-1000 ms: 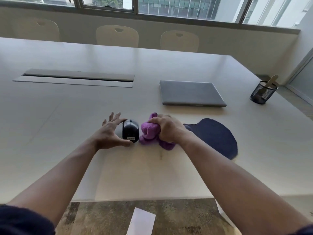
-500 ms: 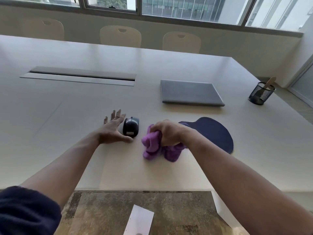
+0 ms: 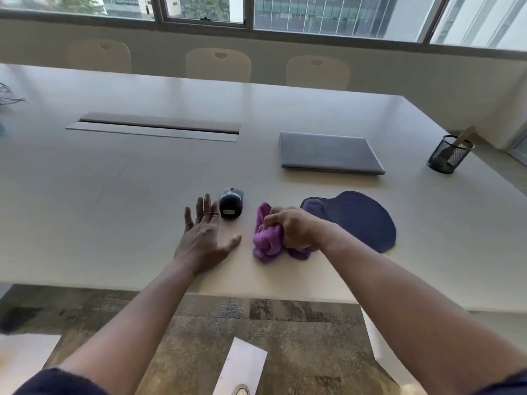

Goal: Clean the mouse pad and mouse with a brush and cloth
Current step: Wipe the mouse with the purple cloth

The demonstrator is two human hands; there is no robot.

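Two hands work at the near edge of the table (image 3: 85, 223). The left hand (image 3: 204, 240) lies flat with fingers spread, holding nothing, its fingertips just beside the mouse (image 3: 231, 203) but apart from it. The right hand (image 3: 291, 228) is bunched tight round a purple cloth (image 3: 266, 240), which hangs in soft folds onto the tabletop. Judged from its slump, the cloth is light and limp; a bunched grip suits it. The mouse looks small, hard and smooth, likely to slide on the table unless steadied at its sides. The mouse pad (image 3: 359, 218), dark blue with a raised wrist rest, lies flat just beyond the right hand. Farther back sit a closed laptop (image 3: 328, 152), a mesh pen cup (image 3: 449, 153) at the right edge, and a cable hatch (image 3: 154, 126). Three pale chairs and a window band close the room. No brush is identifiable.
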